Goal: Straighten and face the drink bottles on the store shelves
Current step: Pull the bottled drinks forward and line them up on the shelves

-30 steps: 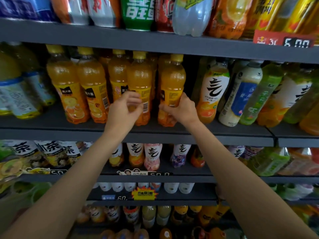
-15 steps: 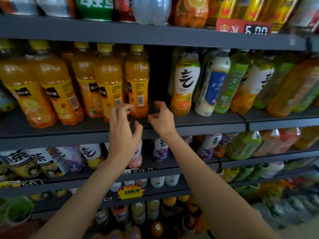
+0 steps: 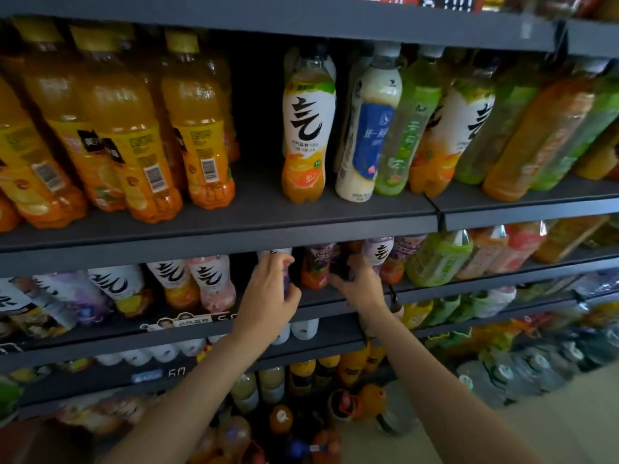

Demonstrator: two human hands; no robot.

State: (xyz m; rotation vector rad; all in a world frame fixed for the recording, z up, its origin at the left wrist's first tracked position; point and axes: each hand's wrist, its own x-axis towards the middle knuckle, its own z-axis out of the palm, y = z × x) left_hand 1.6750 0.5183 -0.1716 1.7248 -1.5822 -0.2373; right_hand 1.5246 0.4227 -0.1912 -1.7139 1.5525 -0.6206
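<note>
1. Dark grey metal shelves (image 3: pixel 254 226) fill my view, stacked in tiers and packed with drink bottles.
2. My left hand (image 3: pixel 268 296) is on the second shelf down, fingers and thumb curled round a white-labelled bottle with a purple base (image 3: pixel 279 262). Most of that bottle is hidden behind the hand and the shelf edge above it.
3. My right hand (image 3: pixel 360 284) is just to the right on the same shelf, fingers curled at a dark gap beside a bottle with an orange base (image 3: pixel 315 267). From this view I cannot tell whether it is holding a bottle or only touching one.
4. The two hands are near each other but apart, with the orange-based bottle between them.
5. Further left on that shelf stand more white-labelled bottles with black brush lettering, among them a pink one (image 3: pixel 214 283) and one with a yellow base (image 3: pixel 124 289).
6. On the shelf above, the orange juice bottles (image 3: pixel 197 128) with yellow caps stand at the left, several showing barcodes to the front.
7. Right of a dark gap there stands a white and orange bottle (image 3: pixel 308 128), label forward, then a milky bottle with a blue label (image 3: pixel 368 128) and a green bottle (image 3: pixel 407 128).
8. A green bottle (image 3: pixel 438 259) lies tilted on the second shelf, right of my right hand.
</note>
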